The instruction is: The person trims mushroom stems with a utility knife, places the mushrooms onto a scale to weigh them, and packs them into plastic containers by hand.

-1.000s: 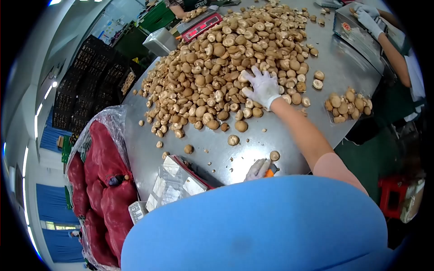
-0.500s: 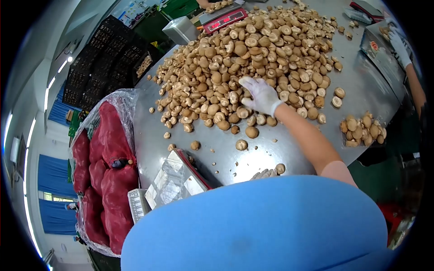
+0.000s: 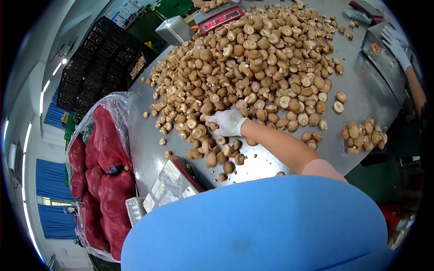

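Observation:
My right hand [image 3: 228, 123], in a thin white glove, reaches into the near edge of a big heap of brown shiitake mushrooms [image 3: 253, 58]. It is palm down and open, with its fingers stretched to the left against the mushrooms and their tips partly hidden. Just in front of it, several loose mushrooms [image 3: 211, 159] have spread over the steel table [image 3: 289, 160]. My left hand is out of view; the blue round shape of my cap or clothing covers the bottom.
Left of the table lie red mesh sacks [image 3: 113, 194] in clear plastic. A scale with plastic trays [image 3: 169, 183] stands near me; a red scale [image 3: 221, 20] is at the back. A packed tray of mushrooms [image 3: 364, 135] sits right. A co-worker's gloved hand [image 3: 397, 47] is far right.
My right hand has moved left and toward me from the middle of the heap. Mushrooms have come down onto the near table. A grey ribbed thing at the near edge has gone from view.

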A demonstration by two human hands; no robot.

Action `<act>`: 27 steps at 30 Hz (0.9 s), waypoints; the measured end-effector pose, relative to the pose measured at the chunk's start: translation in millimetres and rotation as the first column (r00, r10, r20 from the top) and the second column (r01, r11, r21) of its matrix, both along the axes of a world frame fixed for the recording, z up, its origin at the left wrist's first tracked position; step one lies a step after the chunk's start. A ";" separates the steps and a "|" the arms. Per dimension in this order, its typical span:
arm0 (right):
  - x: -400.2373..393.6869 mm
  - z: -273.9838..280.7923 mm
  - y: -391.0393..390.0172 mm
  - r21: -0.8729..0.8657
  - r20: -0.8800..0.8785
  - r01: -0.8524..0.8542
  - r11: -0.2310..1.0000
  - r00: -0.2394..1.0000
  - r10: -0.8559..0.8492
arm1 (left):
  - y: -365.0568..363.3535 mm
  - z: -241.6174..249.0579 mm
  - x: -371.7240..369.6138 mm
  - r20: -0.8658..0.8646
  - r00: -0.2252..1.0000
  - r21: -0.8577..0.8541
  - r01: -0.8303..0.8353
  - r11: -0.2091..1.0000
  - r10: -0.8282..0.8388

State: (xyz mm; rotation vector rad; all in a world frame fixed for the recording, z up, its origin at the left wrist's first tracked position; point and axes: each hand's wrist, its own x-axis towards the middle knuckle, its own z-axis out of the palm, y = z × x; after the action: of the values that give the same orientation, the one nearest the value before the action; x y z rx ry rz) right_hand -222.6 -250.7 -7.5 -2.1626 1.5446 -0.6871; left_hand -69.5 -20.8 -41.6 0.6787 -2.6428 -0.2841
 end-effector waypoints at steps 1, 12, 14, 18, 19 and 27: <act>-2.9 6.5 8.3 0.070 -0.045 -0.027 0.997 0.999 0.030 | -0.3 -1.9 -0.9 -0.008 1.000 0.000 -0.003 1.000 0.003; -119.1 31.2 39.7 -0.524 -0.040 0.343 0.780 0.905 -0.424 | 8.0 4.1 -5.1 -0.033 0.998 0.049 -0.046 0.998 0.047; -158.1 -0.3 25.5 -0.358 -0.051 0.541 0.761 0.802 -0.595 | 10.1 16.5 -5.2 -0.005 0.997 0.086 -0.081 0.993 0.081; -177.5 -23.0 25.6 -0.249 -0.094 0.458 0.854 0.866 -0.491 | 8.9 18.4 -3.4 -0.009 0.996 0.128 -0.084 0.988 0.086; -176.3 -21.7 25.9 -0.247 -0.096 0.451 0.858 0.869 -0.485 | 8.7 18.0 -2.5 -0.016 0.998 0.103 -0.060 0.993 0.062; -150.9 12.6 91.5 -0.404 0.263 0.517 0.755 0.856 -0.445 | 13.3 14.2 -0.6 -0.129 0.990 0.043 -0.049 0.998 0.054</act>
State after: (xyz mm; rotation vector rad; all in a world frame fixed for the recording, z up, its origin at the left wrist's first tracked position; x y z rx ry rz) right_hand -373.5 -159.2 5.1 -1.9339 2.0408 -1.4933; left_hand -70.1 -7.5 -27.4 0.7150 -2.4977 -0.3548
